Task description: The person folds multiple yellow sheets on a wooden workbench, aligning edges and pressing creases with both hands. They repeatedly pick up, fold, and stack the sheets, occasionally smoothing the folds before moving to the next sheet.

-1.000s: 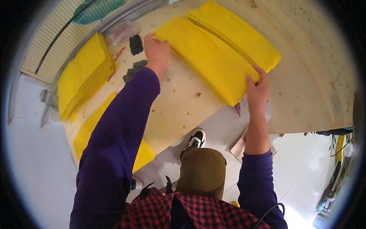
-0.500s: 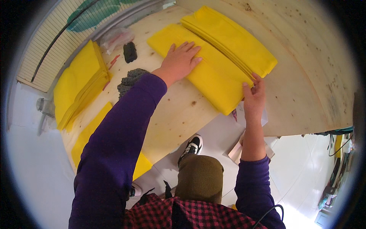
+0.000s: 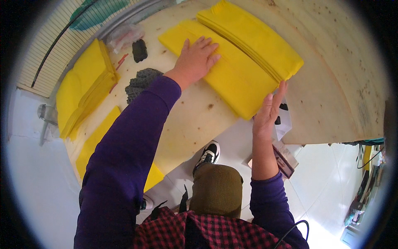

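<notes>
Where the near yellow stack (image 3: pixel 234 76) lay: on the desk (image 3: pixel 190 128), ahead of me, its nearest corner right at the desk's edge.
Long axis: it slanted from far left to near right, alongside the far yellow stack (image 3: pixel 253 39), which sat close against its right long side.
Left hand (image 3: pixel 195 58): I had it palm down on the near stack's top, toward the far end, fingers slightly spread, clamped on nothing.
Right hand (image 3: pixel 267 112): I held it at the near stack's near short end, thumb apart from straight fingers; I couldn't tell whether it pressed the layers.
Edge: just past the near stack's nearest corner, the wood gave way to floor (image 3: pixel 236 139).
Room: left of the near stack, pale wood stretched toward the grey cloth (image 3: pixel 139 85).
</notes>
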